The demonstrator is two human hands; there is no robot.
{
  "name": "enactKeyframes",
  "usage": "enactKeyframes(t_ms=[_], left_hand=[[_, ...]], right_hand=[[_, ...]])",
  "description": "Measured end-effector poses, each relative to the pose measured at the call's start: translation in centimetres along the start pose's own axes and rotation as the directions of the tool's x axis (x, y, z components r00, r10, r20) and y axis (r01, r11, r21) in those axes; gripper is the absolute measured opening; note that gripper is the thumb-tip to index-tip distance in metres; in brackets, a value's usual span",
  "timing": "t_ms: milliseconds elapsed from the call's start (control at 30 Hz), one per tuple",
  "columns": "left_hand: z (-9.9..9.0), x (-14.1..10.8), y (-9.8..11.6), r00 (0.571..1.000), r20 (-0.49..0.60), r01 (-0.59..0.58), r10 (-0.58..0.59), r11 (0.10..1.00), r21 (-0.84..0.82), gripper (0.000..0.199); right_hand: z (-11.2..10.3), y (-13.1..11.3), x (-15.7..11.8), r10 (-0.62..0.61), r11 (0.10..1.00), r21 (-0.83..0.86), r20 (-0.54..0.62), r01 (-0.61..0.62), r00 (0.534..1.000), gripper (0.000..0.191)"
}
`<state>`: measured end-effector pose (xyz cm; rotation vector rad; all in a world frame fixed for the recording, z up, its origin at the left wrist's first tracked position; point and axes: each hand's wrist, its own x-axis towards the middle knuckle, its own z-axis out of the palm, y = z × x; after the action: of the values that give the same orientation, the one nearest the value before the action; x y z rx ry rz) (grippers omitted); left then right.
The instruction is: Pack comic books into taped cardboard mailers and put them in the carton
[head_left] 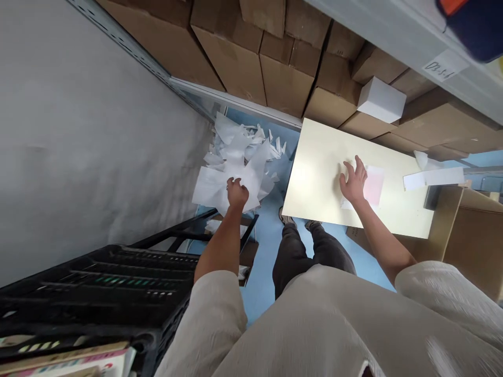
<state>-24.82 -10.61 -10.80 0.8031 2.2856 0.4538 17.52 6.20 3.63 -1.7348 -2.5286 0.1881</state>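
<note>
Right hand (354, 185) loosely open over the pinkish sheet (375, 184)

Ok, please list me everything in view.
Wall: 1, grey, left
Floor: 1, blue, below
Paper scraps: many, white, beside wall
Tabletop: 1, cream, right of centre
Pink sheet: 1, pink, on tabletop
Paper strips: count unclear, white, tabletop's right
Shelving: 1, grey, top
Label: 1, white, on shelving
Cartons: many, brown, on shelving
Small box: 1, white, atop cartons
Large carton: 1, brown, right
Crates: some, black, lower left
Printed items: several, mixed, bottom left
Dark item: 1, navy, top right
Shirt: 1, pale, bottom
Trousers: 1, dark, bottom
Left hand: 1, bare, at paper scraps
Right hand: 1, bare, over tabletop
</note>
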Motion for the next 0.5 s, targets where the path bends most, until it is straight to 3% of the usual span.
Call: enactKeyframes(t_ms=[267, 500], left_hand=[[-0.7, -0.8, 11.2, 0.944, -0.041, -0.327, 0.326, 0.945, -0.015, 0.045], [1.2, -3.2, 21.6, 0.854, -0.051, -0.518, 0.517, 0.855, -0.008, 0.042]], right_hand=[[-1.5, 3.3, -1.6, 0.076, 0.991, 0.112, -0.032, -0.072, 0.997, 0.055], [-2.9, 8.9, -4.1, 0.193, 0.964, 0.191, -0.024, -0.185, 0.981, 0.053]])
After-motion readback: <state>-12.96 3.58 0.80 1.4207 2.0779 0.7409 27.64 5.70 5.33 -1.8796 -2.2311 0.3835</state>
